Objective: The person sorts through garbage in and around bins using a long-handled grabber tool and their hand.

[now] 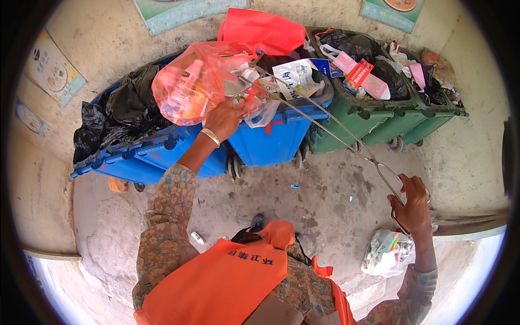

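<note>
My right hand (412, 205) grips the looped handles of long metal tongs (371, 159), whose thin arms reach up and left over a blue wheeled bin (272, 142). The tips lie among litter at the bin's top, near a tied red plastic bag. My left hand (223, 120) is at the knot side of that translucent red bag (178, 89), which is full of rubbish, a bottle among it; its fingers seem closed on the plastic. A printed foil packet (294, 77) lies right of the tong tips. A bright red bag (264, 30) stands behind.
Black bags (130, 97) fill the left blue bin. Green wheeled bins (345, 126) with rubbish stand at the right, against the wall (308, 18). A filled clear bag (386, 254) sits on the floor by my right forearm. A small bottle (197, 238) lies on the floor.
</note>
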A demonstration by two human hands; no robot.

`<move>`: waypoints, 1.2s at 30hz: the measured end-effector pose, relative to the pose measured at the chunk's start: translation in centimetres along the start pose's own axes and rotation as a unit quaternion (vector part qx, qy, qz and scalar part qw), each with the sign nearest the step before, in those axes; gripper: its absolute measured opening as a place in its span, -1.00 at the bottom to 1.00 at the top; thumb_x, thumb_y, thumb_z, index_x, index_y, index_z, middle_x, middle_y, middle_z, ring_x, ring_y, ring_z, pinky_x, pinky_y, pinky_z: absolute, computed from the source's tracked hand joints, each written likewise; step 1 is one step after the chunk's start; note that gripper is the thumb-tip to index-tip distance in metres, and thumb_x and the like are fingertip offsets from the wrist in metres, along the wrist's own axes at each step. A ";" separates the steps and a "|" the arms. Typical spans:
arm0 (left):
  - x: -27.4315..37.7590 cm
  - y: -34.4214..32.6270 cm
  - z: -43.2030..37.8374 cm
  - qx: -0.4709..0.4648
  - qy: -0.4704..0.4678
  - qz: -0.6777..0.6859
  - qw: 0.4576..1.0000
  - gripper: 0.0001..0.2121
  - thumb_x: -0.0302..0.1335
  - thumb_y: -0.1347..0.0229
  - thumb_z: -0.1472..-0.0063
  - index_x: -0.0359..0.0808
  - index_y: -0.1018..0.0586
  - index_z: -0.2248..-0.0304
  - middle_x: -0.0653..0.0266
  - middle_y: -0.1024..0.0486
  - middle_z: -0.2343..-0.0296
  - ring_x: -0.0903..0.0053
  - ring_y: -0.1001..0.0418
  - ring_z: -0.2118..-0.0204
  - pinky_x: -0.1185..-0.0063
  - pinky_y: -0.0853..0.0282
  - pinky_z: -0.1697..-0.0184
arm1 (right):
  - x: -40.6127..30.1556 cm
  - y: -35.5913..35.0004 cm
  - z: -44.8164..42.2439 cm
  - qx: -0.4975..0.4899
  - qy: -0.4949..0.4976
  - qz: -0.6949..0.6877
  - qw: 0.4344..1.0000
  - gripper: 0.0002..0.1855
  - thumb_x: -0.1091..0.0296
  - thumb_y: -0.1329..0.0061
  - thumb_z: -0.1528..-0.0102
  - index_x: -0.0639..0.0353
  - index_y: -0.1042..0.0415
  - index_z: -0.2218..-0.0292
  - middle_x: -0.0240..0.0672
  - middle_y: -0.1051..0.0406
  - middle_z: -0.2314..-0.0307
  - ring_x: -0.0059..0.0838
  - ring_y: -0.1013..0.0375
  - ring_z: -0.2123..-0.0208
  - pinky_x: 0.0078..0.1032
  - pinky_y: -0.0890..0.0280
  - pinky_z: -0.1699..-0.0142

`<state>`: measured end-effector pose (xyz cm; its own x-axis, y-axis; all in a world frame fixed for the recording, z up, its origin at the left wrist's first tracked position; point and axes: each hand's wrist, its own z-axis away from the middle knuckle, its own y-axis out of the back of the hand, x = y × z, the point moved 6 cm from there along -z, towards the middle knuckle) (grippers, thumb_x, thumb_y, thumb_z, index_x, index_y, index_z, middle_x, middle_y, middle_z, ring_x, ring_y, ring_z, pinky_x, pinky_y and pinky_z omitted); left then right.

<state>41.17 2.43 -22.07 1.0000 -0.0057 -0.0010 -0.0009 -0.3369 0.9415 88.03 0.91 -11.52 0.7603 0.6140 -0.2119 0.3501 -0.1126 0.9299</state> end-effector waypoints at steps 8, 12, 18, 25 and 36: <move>-2.0 0.0 2.1 -0.017 0.030 0.036 0.999 -0.62 -0.47 -0.11 0.00 -0.06 -0.52 0.11 0.19 -0.40 0.32 0.30 -0.45 0.25 0.39 -0.42 0.27 | 2.3 -0.7 1.9 -0.038 -0.050 -0.009 0.998 -0.59 0.48 -0.22 0.23 0.24 -0.46 0.26 -0.29 -0.33 0.66 -0.41 -0.30 0.68 -0.46 -0.18 0.56; -1.6 0.7 2.1 0.031 0.039 0.044 0.998 -0.63 -0.48 -0.14 0.01 -0.12 -0.52 0.13 0.22 -0.38 0.25 0.31 -0.45 0.21 0.40 -0.43 0.23 | 4.2 -0.6 4.7 -0.021 -0.124 -0.051 0.991 -0.60 0.57 -0.19 0.22 0.26 -0.48 0.25 -0.29 -0.31 0.68 -0.51 -0.26 0.70 -0.52 -0.15 0.58; -0.5 -0.1 -0.4 0.038 0.009 0.053 0.998 -0.61 -0.53 -0.11 0.03 -0.19 -0.48 0.12 0.25 -0.37 0.23 0.29 -0.44 0.20 0.40 -0.43 0.22 | 6.2 -3.0 6.7 -0.006 -0.177 -0.098 0.979 -0.63 0.60 -0.16 0.17 0.29 -0.48 0.24 -0.37 -0.30 0.71 -0.66 -0.22 0.69 -0.61 -0.11 0.57; 1.5 -2.3 -4.1 0.021 -0.029 0.118 0.992 -0.69 -0.56 -0.03 0.03 -0.26 -0.45 0.21 0.18 -0.41 0.28 0.23 -0.44 0.23 0.32 -0.40 0.25 | 6.2 -6.6 8.5 -0.049 -0.300 -0.281 0.910 -0.68 0.59 -0.15 0.09 0.33 -0.47 0.23 -0.48 -0.23 0.71 -0.80 -0.15 0.65 -0.66 -0.12 0.54; -3.3 4.3 -7.0 0.054 0.002 -0.019 0.998 -0.71 -0.34 -0.05 -0.07 -0.15 -0.49 0.17 0.20 -0.43 0.16 0.26 -0.40 0.15 0.29 -0.31 0.11 | 5.5 -3.1 8.5 0.044 -0.160 0.018 0.986 -0.42 0.43 -0.24 0.29 0.32 -0.35 0.18 -0.23 -0.23 0.52 -0.24 -0.23 0.43 -0.30 -0.14 0.32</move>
<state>37.88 7.58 -15.61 0.9993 0.0115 -0.0342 0.0358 -0.4362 0.8992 95.80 -2.03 -18.09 0.9021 0.3314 -0.2765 0.3552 -0.2060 0.9118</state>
